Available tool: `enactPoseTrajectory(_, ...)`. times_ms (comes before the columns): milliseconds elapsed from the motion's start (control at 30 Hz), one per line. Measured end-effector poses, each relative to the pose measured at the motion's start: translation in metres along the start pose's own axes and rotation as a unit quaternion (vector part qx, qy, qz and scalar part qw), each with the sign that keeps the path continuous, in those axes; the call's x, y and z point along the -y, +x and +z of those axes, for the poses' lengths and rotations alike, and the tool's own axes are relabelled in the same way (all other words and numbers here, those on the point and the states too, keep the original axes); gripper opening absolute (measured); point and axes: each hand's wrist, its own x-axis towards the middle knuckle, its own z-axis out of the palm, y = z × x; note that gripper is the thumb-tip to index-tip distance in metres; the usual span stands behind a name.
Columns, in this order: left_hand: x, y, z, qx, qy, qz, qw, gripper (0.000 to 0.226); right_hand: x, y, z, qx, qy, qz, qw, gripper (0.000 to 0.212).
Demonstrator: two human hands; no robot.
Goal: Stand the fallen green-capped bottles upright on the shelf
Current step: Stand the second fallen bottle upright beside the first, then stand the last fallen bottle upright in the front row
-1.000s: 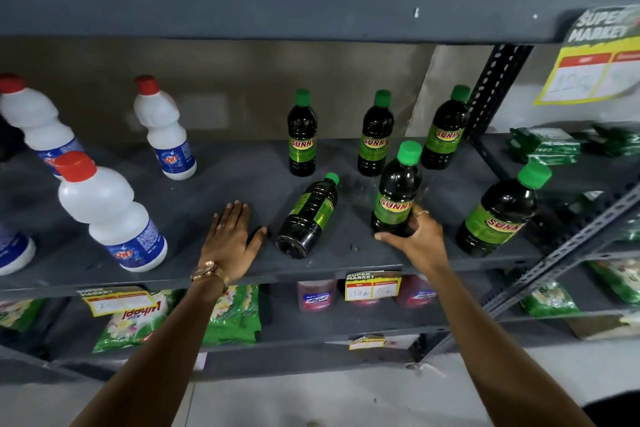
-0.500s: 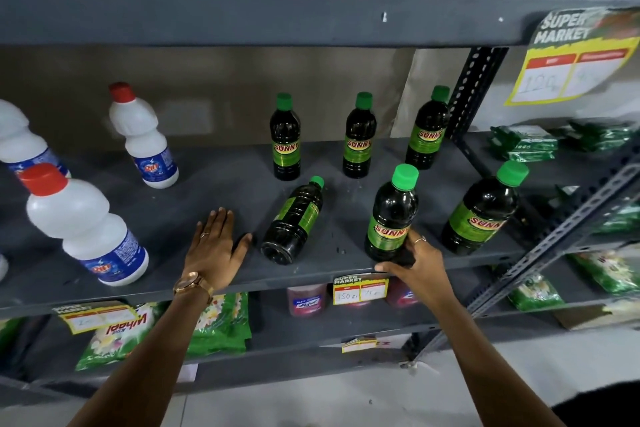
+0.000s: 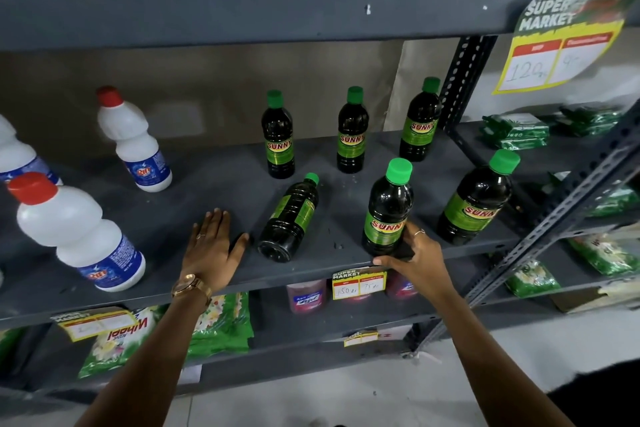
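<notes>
One dark green-capped bottle lies on its side on the grey shelf, cap pointing back, base toward the front edge. My left hand rests flat and open on the shelf just left of that fallen bottle, thumb almost at its base. My right hand grips the bottom of an upright green-capped bottle near the shelf's front edge. Another upright bottle stands to its right. Three more upright bottles line the back of the shelf.
White red-capped bottles stand on the left of the shelf. A slanted metal brace crosses at the right, with green packets behind it. Price tags hang on the front edge. Packets and jars fill the shelf below; blue jugs sit above.
My right hand has slid down to the base of the upright bottle near the front edge. The left hand and the fallen bottle have stayed in place.
</notes>
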Motion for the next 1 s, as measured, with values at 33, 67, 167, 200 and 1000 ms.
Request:
enactPoseTrajectory(33,0.0,0.0,0.0,0.001,-0.001,0.001,1.0,0.068,0.002,-0.007,0.002,-0.032,0.018,-0.007,0.999,0.084)
enactPoseTrajectory(67,-0.001,0.0,0.0,0.002,-0.001,0.002,1.0,0.067,0.004,-0.016,0.005,-0.093,0.046,-0.008,0.995,0.09)
enactPoseTrajectory(167,-0.002,0.0,0.001,-0.006,-0.003,-0.001,1.0,0.067,0.018,-0.063,0.034,-0.287,0.158,-0.036,0.944,0.066)
enactPoseTrajectory(200,-0.002,0.001,0.001,-0.011,-0.004,-0.002,1.0,0.067,0.028,-0.076,0.052,-0.276,0.165,-0.061,0.945,0.048)
enactPoseTrajectory(1000,0.0,-0.001,0.003,-0.06,-0.054,0.005,0.997,0.067,0.089,0.053,0.159,-0.096,0.105,0.043,0.989,0.063)
